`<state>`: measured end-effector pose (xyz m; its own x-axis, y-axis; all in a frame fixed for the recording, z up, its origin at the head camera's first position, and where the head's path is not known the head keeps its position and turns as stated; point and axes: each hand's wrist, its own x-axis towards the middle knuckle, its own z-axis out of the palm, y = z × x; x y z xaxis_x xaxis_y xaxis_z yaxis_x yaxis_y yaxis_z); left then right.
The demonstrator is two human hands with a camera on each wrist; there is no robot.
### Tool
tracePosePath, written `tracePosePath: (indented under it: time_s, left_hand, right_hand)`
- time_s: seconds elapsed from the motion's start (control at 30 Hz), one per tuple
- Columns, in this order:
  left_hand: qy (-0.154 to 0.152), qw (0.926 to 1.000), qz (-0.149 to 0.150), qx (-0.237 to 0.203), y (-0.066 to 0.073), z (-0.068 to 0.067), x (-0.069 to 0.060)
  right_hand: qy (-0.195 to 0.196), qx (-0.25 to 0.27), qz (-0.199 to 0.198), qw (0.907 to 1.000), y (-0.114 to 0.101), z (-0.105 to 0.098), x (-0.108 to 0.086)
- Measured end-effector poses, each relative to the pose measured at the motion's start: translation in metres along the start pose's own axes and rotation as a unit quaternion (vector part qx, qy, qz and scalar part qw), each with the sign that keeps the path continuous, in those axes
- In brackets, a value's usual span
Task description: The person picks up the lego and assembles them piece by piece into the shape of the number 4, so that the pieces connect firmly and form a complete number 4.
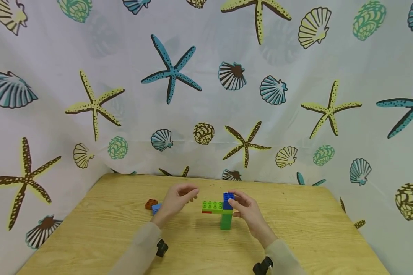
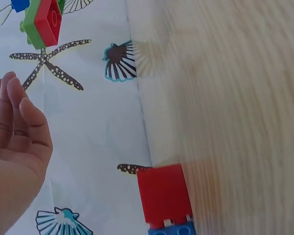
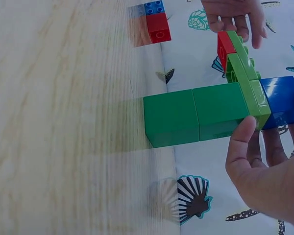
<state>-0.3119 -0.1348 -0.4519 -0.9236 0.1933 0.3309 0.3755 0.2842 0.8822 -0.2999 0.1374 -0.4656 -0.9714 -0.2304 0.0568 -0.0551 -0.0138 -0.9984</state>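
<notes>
My right hand (image 1: 250,214) grips the blue brick (image 1: 228,202) at the top of a toy-brick tower, its thumb on the near face. In the right wrist view, a fingertip (image 3: 248,123) of that hand touches the lime green layer just below. Dark green bricks (image 3: 170,116) form the upright column. A long lime green brick (image 1: 212,205) juts out leftward under the blue one, with a red brick (image 3: 225,48) beneath its outer end. My left hand (image 1: 177,199) hovers left of that arm, fingers loosely bent, holding nothing.
Loose bricks lie at the table's left, behind my left forearm: a reddish-brown one (image 1: 151,203) and a blue one (image 1: 156,209), the latter partly hidden by the hand. The wooden table (image 1: 296,229) ends at a shell-and-starfish curtain (image 1: 199,110).
</notes>
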Motion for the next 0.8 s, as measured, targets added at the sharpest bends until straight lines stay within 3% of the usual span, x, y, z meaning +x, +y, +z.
tracePosePath:
  time_s: [0.13, 0.23, 0.57, 0.8]
  left_hand:
    - [0.004, 0.9995, -0.026, -0.015, 0.0, -0.009, -0.005]
    - [0.0, 0.9991, -0.041, -0.016, -0.009, -0.018, -0.005]
    - [-0.111, 0.9909, -0.055, 0.052, -0.024, -0.055, -0.005]
    - [-0.123, 0.9874, -0.049, 0.087, -0.033, -0.069, -0.008]
  right_hand:
    - [0.0, 0.004, 0.001, 1.0, 0.0, 0.0, 0.001]
    - [-0.002, 0.005, 0.0, 1.0, 0.001, -0.001, 0.001]
    - [-0.006, 0.006, 0.004, 1.0, 0.002, 0.0, 0.001]
    - [-0.006, 0.011, 0.003, 0.9999, 0.001, 0.0, 0.0]
